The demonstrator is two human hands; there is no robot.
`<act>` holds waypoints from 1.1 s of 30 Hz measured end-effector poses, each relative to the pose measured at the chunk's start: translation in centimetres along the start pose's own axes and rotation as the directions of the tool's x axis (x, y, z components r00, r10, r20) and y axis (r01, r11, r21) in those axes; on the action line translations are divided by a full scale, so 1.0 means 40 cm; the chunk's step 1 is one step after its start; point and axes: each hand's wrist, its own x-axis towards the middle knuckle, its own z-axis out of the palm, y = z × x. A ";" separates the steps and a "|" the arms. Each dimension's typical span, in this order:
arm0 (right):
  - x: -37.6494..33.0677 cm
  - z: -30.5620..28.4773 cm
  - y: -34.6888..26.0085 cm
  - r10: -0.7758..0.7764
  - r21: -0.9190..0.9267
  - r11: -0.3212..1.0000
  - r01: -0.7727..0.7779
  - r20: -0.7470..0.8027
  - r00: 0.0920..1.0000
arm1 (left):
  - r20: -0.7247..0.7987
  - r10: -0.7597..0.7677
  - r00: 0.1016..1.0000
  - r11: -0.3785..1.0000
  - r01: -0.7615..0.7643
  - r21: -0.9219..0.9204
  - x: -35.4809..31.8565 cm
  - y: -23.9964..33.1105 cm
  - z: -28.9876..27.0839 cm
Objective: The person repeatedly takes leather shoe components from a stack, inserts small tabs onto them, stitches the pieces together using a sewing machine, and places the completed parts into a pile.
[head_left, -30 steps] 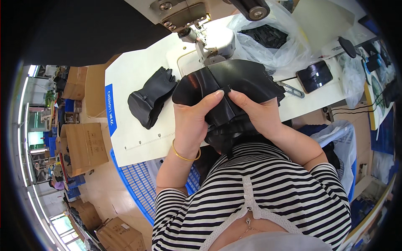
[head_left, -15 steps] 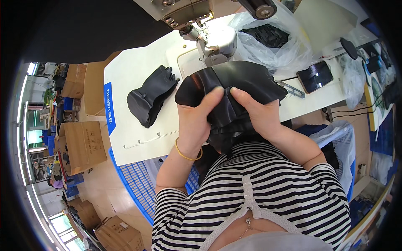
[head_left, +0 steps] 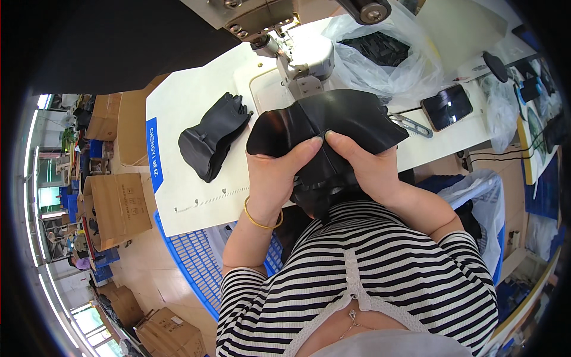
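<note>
Both my hands hold one piece of black leather-like material (head_left: 351, 116) in front of the sewing machine (head_left: 297, 47). My left hand (head_left: 276, 172) pinches its left half, thumb on top. My right hand (head_left: 366, 166) grips the right half, thumbs nearly touching at the middle seam. The piece's far edge lies by the machine's needle area. More black material hangs down between my hands toward my lap.
A stack of black pieces (head_left: 211, 140) lies on the white table (head_left: 190, 196) to the left. Small snips (head_left: 410, 125) and a phone (head_left: 446, 107) lie at right, a clear bag of black parts (head_left: 380, 53) behind. A blue crate (head_left: 190, 262) and cardboard boxes (head_left: 116, 202) stand on the floor at left.
My hands have brought the black piece slightly closer to the machine and my thumbs have moved together at its middle. The stack at left has not moved.
</note>
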 end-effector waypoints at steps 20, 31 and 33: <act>0.105 0.007 -0.059 0.112 0.026 0.994 -0.109 -0.193 0.975 | 0.041 -0.029 0.999 0.983 0.036 -0.183 0.094 0.067 -0.018; 0.251 0.007 -0.042 -0.078 -0.003 0.997 0.080 -0.225 0.971 | -0.098 -0.164 0.982 0.975 0.147 -0.165 0.220 0.094 -0.008; 0.257 0.001 -0.040 -0.073 -0.009 0.997 0.073 -0.232 0.970 | -0.080 -0.141 0.987 0.987 0.134 -0.091 0.229 0.087 -0.011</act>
